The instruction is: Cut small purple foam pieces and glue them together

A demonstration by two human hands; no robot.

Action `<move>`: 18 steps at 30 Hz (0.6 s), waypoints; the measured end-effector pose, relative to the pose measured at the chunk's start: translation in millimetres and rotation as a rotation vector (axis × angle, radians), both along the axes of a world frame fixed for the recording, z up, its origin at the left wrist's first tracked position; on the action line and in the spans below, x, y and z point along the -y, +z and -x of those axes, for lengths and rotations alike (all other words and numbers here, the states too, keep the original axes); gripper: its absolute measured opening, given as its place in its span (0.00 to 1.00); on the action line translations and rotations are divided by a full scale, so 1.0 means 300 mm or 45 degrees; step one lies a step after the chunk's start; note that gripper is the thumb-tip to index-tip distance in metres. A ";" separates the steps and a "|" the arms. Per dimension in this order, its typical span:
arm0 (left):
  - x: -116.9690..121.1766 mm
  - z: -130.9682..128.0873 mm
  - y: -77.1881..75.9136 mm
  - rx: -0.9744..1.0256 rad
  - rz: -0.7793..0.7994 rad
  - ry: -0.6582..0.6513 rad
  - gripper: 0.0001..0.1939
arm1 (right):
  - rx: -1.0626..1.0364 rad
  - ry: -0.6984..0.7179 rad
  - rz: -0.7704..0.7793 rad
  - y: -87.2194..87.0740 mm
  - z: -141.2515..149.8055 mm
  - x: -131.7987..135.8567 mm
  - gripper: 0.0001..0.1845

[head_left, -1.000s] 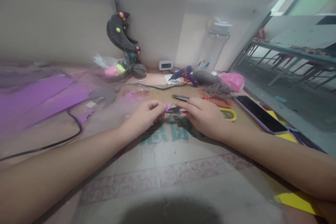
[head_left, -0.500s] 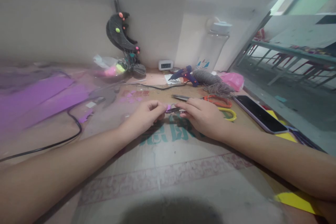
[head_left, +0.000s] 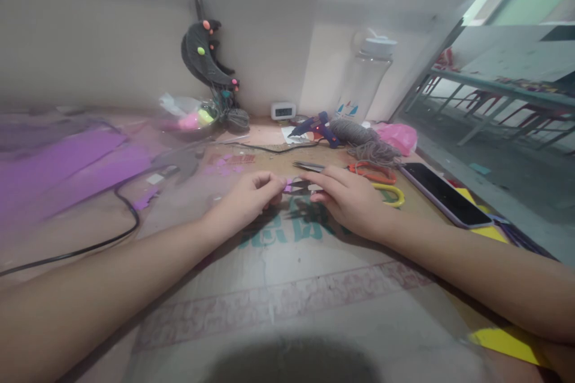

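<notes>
Between the pinched thumb and fingers of my left hand (head_left: 256, 194) is a small purple piece (head_left: 288, 185), mostly hidden by the fingertips. My right hand (head_left: 353, 198) is closed around a pair of scissors (head_left: 298, 187). Their dark blades are spread apart and point left at the purple piece. A yellow handle loop (head_left: 392, 195) shows beyond the right hand; I cannot tell which tool it belongs to. Just behind that hand lie orange-handled scissors (head_left: 375, 173), blades pointing left.
At the back are a dark crescent ornament (head_left: 200, 57), a small clock (head_left: 283, 111), a glue gun (head_left: 314, 128), grey yarn (head_left: 354, 134) and a clear bottle (head_left: 365, 84). A phone (head_left: 444, 194) lies at right. Purple sheets (head_left: 76, 161) and a black cable (head_left: 130, 224) are at left.
The scissor blades in my right hand have opened from nearly closed to apart. The left hand has stayed in place with the purple piece.
</notes>
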State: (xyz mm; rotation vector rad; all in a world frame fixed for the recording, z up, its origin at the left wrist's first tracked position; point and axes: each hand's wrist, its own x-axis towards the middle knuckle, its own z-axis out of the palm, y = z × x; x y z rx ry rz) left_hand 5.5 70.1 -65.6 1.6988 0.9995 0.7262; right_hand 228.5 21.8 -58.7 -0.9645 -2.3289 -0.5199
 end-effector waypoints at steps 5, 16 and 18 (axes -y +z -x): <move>-0.002 -0.002 0.004 0.006 0.007 0.014 0.18 | -0.121 -0.048 0.145 0.004 -0.008 0.005 0.21; 0.002 -0.004 0.005 0.125 0.016 -0.017 0.17 | 0.029 -0.017 -0.048 -0.006 -0.002 -0.006 0.18; 0.000 -0.003 0.003 0.120 0.003 -0.015 0.17 | 0.040 -0.020 -0.070 -0.006 -0.002 -0.007 0.17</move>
